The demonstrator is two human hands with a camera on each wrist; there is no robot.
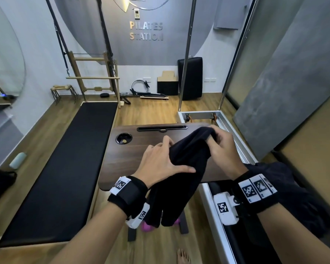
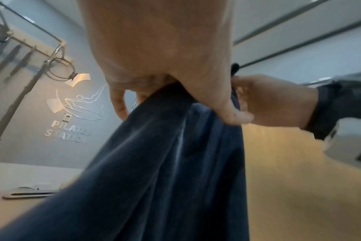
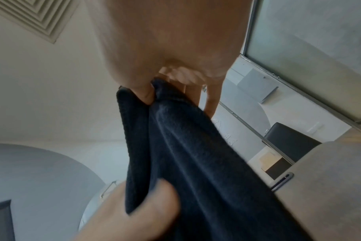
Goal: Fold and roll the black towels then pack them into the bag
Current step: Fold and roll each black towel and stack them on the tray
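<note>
Now held up between both hands over the near right part of a dark wooden lap desk: one black towel, bunched lengthwise, its upper end raised toward the far right and its lower end hanging past the desk's near edge down toward the floor. Gripped at the top end by the right hand, fingers curled over the bunched edge and thumb tucked into the fold, as seen close in the right wrist view, where the cloth drops away from the pinching thumb and fingers. Clasped lower down, about mid-length, by the left hand, thumb lying across the near side of the fabric and fingers wrapped round the far side; same clasp in the left wrist view, with the towel falling from under the palm and the right hand just beyond it. Hands near each other, apart, joined only by the stretch of cloth between them. No part of the towel clearly resting on the desk top.

Further out: a round cup recess and a long slot along the desk's far side. More dark fabric heaped at the right, behind the right wrist. Left of the desk, a long black padded bench on wood flooring. Lettering on the far grey wall. A bare foot at the bottom edge.
</note>
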